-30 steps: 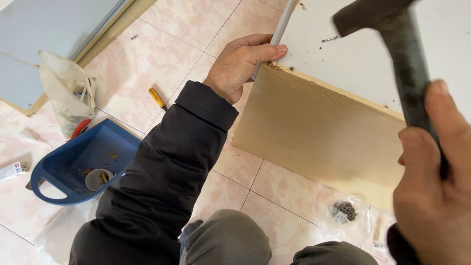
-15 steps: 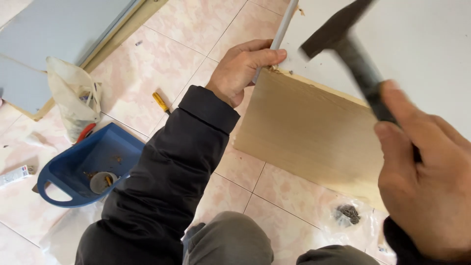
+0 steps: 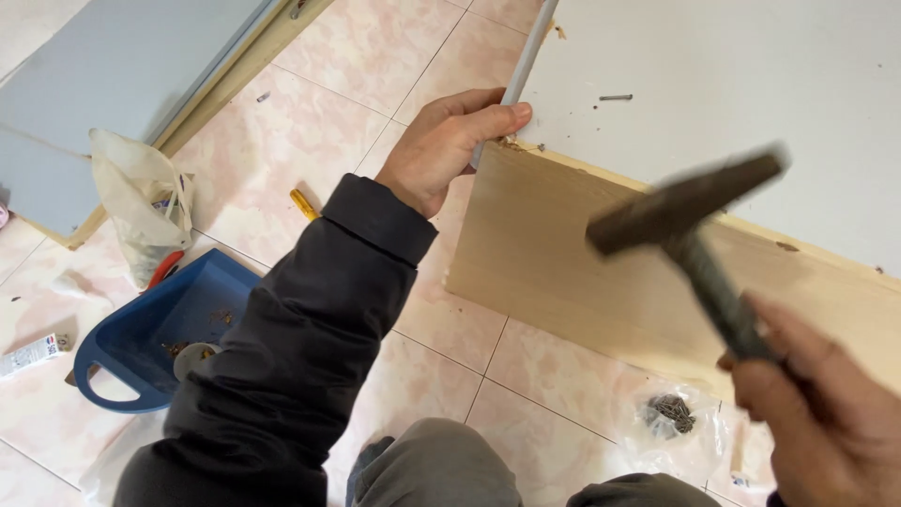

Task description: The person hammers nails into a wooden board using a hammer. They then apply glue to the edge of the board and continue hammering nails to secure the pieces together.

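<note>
- Pink floor tiles point(image 3: 375, 56) run under everything, with a blue plastic tub point(image 3: 178, 310) and a pale bag point(image 3: 141, 202) at the far left.
- Left hand point(image 3: 450, 145) has its fingers clamped on the corner where the white panel point(image 3: 732, 84) meets the upright wooden board point(image 3: 657, 282), thumb pressed against the grey edge strip.
- One loose nail point(image 3: 616, 97) lies on the panel; a small bag of nails point(image 3: 668, 413) sits on the floor, near right.
- Right hand point(image 3: 826, 422) is wrapped tight round the hammer point(image 3: 690, 211), blurred mid-swing: the nailing step, I'd say, calling for a square blow along the joint.
- Half a second ago the hammer head was higher, near the corner; it has come lower and further right.
</note>
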